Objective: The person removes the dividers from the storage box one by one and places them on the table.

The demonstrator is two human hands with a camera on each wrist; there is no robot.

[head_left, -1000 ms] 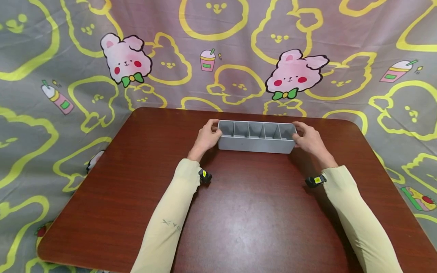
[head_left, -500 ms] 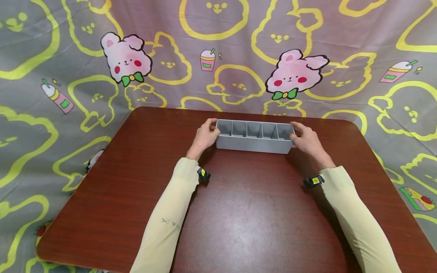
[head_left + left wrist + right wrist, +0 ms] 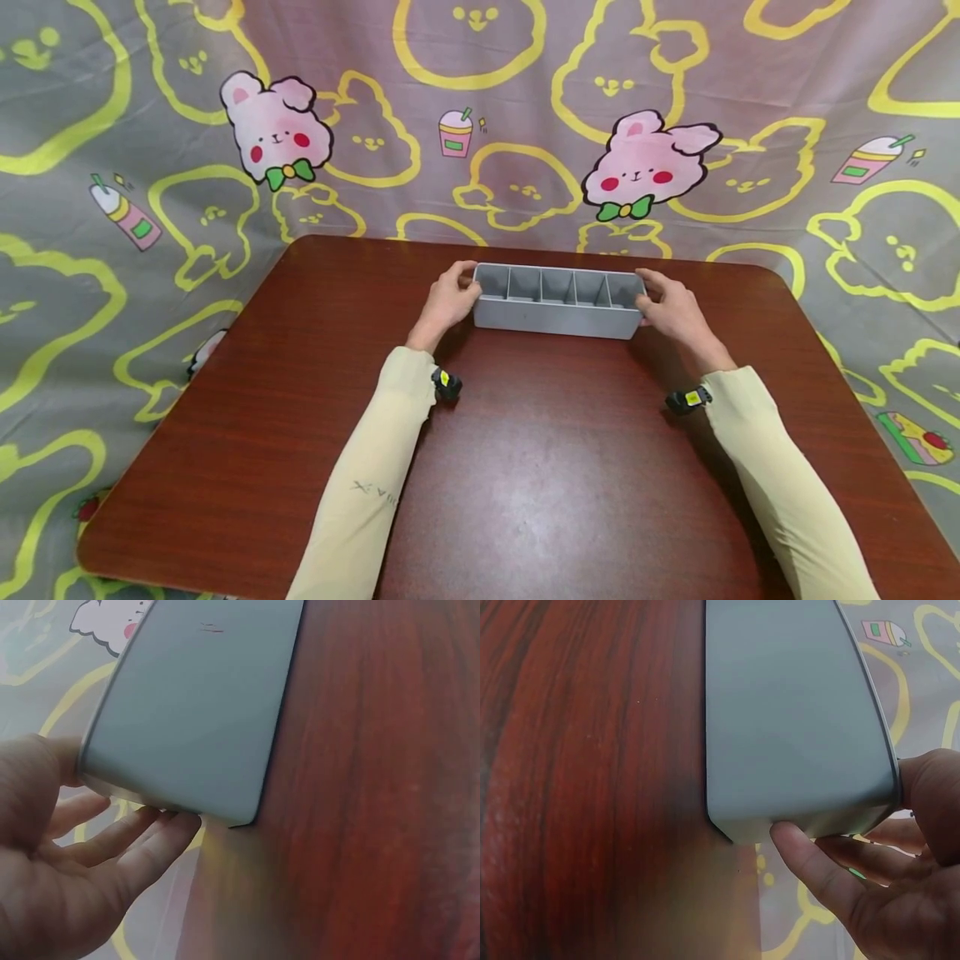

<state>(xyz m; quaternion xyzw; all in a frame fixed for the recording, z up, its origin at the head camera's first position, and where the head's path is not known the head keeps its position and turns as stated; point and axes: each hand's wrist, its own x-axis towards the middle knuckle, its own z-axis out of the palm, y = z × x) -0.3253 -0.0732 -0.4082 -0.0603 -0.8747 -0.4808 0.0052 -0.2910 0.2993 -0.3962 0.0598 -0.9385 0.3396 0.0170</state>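
Observation:
A long grey box (image 3: 555, 319) with several compartments in a row stands on the table towards its back edge. My left hand (image 3: 448, 298) holds its left end, fingers against the end wall and thumb by the near top corner. At the opposite end, my right hand (image 3: 670, 307) holds the box in a similar way. Close up in the left wrist view, the fingertips (image 3: 184, 825) of the left hand touch the end wall. The right wrist view shows a fingertip (image 3: 784, 832) of the right hand against the other end. No items show inside the compartments.
The dark red wooden table (image 3: 525, 467) has rounded corners. A patterned cloth (image 3: 360, 92) with cartoon animals hangs behind it and along its sides. Small black wrist cameras (image 3: 447, 383) sit on both wrists.
Both hands and the grey box have shifted slightly to the left over the last second, nearly all of it in the first half. The hold at each end looks the same.

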